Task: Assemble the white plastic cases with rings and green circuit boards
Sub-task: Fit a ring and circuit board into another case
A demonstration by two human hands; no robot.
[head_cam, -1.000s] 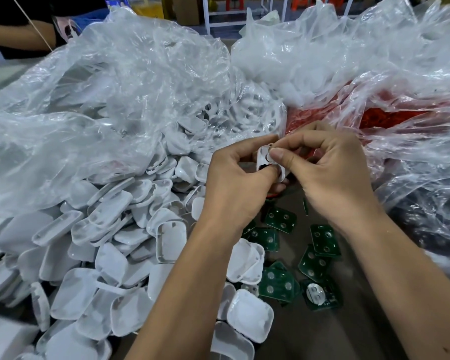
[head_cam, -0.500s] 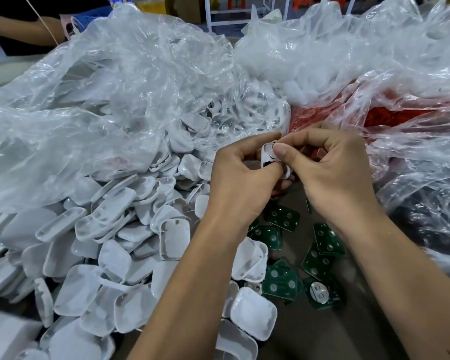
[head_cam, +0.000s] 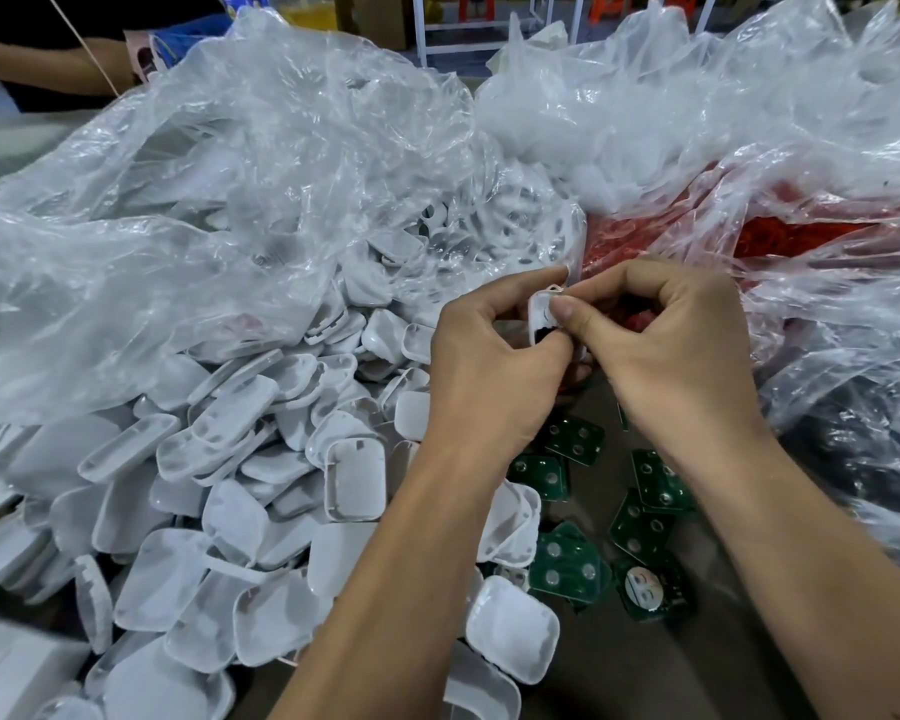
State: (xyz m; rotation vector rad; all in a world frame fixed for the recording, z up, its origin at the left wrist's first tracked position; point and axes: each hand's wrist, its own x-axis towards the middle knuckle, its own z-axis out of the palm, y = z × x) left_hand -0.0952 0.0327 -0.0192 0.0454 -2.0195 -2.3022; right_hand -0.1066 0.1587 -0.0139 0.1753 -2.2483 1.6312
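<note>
White plastic fills the left of the view: a loose heap of rounded rectangular white plastic case halves (head_cam: pixel 240 491) spills from a crumpled clear plastic bag (head_cam: pixel 219 210) onto the brown table (head_cam: pixel 661 662). Right of the heap, the left hand (head_cam: pixel 489 376) holds a single small white plastic case (head_cam: pixel 541 317) pinched between thumb and curled fingers, raised above the table with its long axis roughly upright. The case lies between the two hands, so each grip is narrow and closed on that one piece. The right hand (head_cam: pixel 676 356) meets it from the other side, thumb tip pressed on the case's near face and forefinger curled over the top edge; it looks like a part is being seated, though whether a ring is already inside is hidden by the fingers. Below the hands, flat green square circuit boards (head_cam: pixel 567 563) lie scattered on the table, nearer to the right hand, which seems the likelier one to fetch the next board. Further right, a second clear bag holds red parts (head_cam: pixel 780 241), too blurred to name.
</note>
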